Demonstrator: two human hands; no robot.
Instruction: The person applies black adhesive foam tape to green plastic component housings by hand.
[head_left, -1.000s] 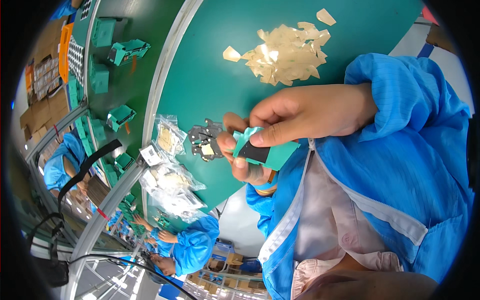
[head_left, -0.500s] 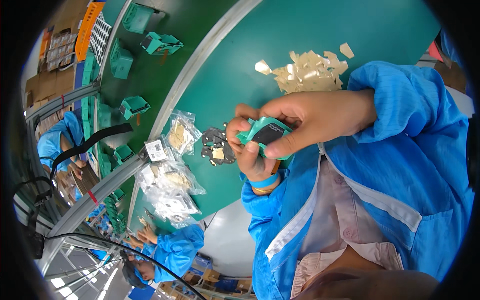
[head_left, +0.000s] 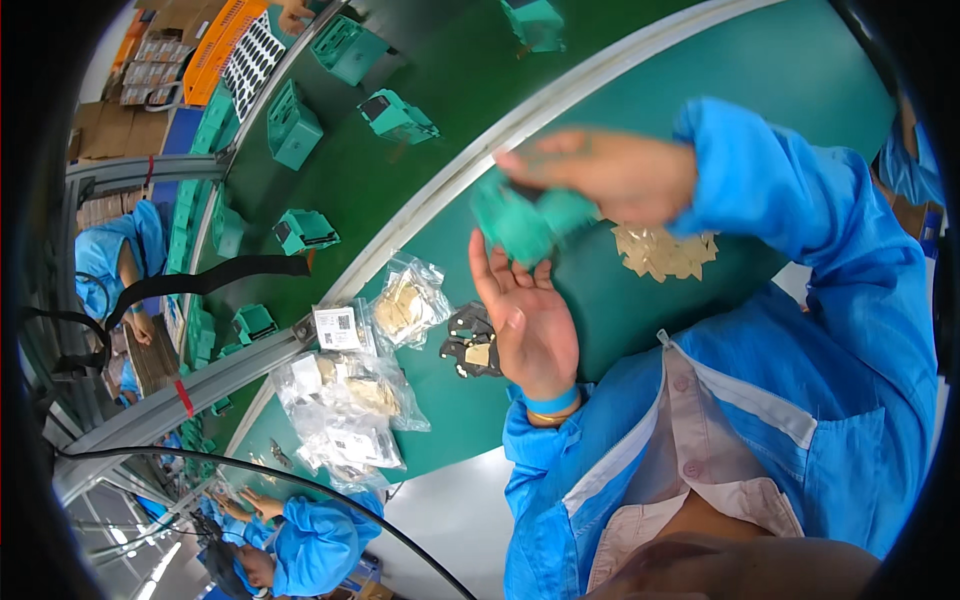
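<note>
The teal plastic part point(head_left: 525, 225) is held in the upper middle of the frame, above the surface point(head_left: 780, 70), by the right hand point(head_left: 620, 172). It seems to be pinched along its upper side, perhaps because a firm edge is offered there; the exact grip cannot be told, since hand and part are blurred. The left hand point(head_left: 542, 335) is placed just below, with the palm turned upward and the fingers spread and slightly curled; nothing is gripped by it. By this pose, as it is judged, support from underneath could be given, though it cannot be told whether the part is touched by the fingertips. The right sleeve point(head_left: 740, 165) is extended from the right of the frame, nearly level, while the left hand is held up from the lower middle. The pile of pale cut pieces point(head_left: 665, 255) is kept right of centre, probably for easy reach. The black part point(head_left: 465, 327) and the clear bags point(head_left: 345, 400) are laid further left, it seems so that the hands are not obstructed
</note>
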